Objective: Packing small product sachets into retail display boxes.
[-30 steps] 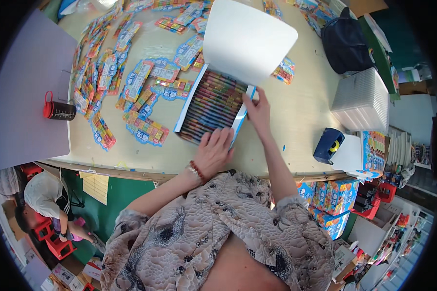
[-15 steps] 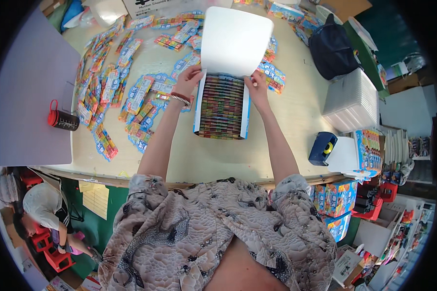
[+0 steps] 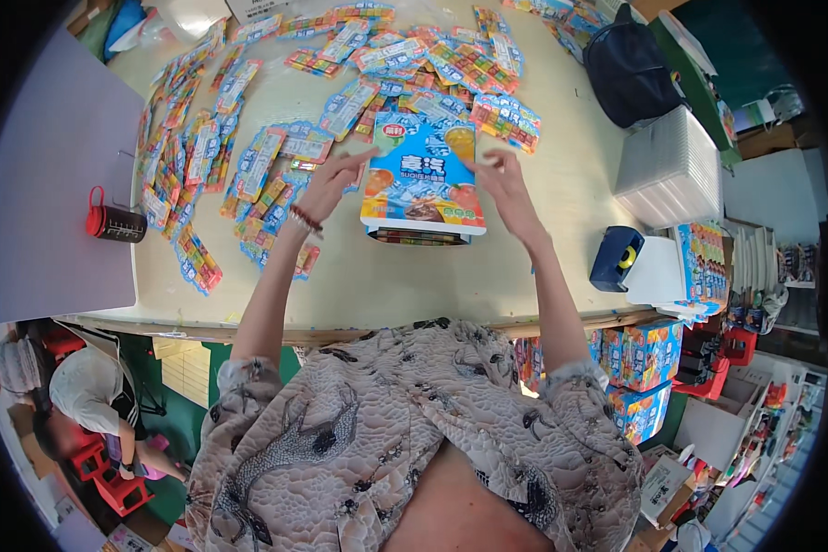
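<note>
A blue carton (image 3: 420, 168) with fruit pictures and orange corners sits in front of me on the table, its printed lid folded down over the top. A narrow gap shows under the lid's near edge, and the tops of candy packs (image 3: 419, 237) show in it. My left hand (image 3: 333, 178) is by the carton's left side with its index finger stretched toward the lid edge. On the other side my right hand (image 3: 506, 187) has its fingers apart near the right edge. Neither hand grips the carton; whether the fingertips touch it I cannot tell.
Loose candy packs (image 3: 204, 152) lie spread over the left and far table. To the right are a dark bag (image 3: 627, 74), stacked white trays (image 3: 664, 170) and a tape dispenser (image 3: 614, 260). A black bottle (image 3: 120, 224) stands left. Another person (image 3: 92, 391) sits at lower left.
The carton's lid, raised with its white inside showing, has come down toward me over the packs. Both hands have let go of its sides and moved outward a little.
</note>
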`<state>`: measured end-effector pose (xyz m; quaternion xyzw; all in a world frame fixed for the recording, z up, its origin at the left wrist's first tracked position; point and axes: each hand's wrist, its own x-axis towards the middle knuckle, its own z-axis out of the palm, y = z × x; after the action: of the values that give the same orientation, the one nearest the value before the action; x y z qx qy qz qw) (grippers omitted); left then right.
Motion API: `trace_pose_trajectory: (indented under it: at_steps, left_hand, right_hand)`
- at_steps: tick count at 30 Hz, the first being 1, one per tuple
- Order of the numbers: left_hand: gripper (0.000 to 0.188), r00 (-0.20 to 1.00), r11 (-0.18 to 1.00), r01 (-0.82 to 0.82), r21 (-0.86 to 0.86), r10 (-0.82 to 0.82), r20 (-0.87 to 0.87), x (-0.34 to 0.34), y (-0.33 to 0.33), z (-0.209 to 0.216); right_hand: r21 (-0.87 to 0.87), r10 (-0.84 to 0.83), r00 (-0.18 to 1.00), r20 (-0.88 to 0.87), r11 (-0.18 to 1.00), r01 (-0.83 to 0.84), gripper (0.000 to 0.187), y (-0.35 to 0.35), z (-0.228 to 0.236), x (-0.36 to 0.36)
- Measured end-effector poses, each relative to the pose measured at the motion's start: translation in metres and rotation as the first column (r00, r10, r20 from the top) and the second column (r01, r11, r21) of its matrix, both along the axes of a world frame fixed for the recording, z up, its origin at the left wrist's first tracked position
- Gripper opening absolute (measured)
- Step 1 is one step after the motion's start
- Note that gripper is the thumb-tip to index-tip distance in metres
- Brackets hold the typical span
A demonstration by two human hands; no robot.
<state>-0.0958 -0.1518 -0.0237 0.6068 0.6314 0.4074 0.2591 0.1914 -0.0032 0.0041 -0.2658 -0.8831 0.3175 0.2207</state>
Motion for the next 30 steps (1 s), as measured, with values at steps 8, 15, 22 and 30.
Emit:
trace_pose_trajectory:
  at_steps: [8,15,22,30]
  left_hand:
    - [0.053,0.905,0.976,0.067,-0.208,0.028,0.425,0.059,-0.066,0.046]
    - [0.052,0.981,0.978,-0.19,0.082,0.191,-0.006,0.081,-0.066,0.039]
    - [0.037,0.826,0.883,-0.108,0.457,0.336,-0.453,0.089,-0.071,0.015]
    - [0.033,0.874,0.912,0.037,0.409,0.169,-0.455,0.076,-0.075,-0.007]
  right_hand:
    - [-0.866,-0.17,0.966,-0.192,0.492,-0.086,0.068,-0.08,0.038,0.017]
    - [-0.336,-0.106,0.983,-0.15,0.94,0.05,0.055,-0.085,0.018,0.017]
    - [0.271,-0.049,0.999,-0.007,0.961,0.049,0.041,-0.09,-0.006,0.035]
    - [0.447,0.005,0.994,-0.109,0.894,0.045,0.041,-0.084,-0.03,0.036]
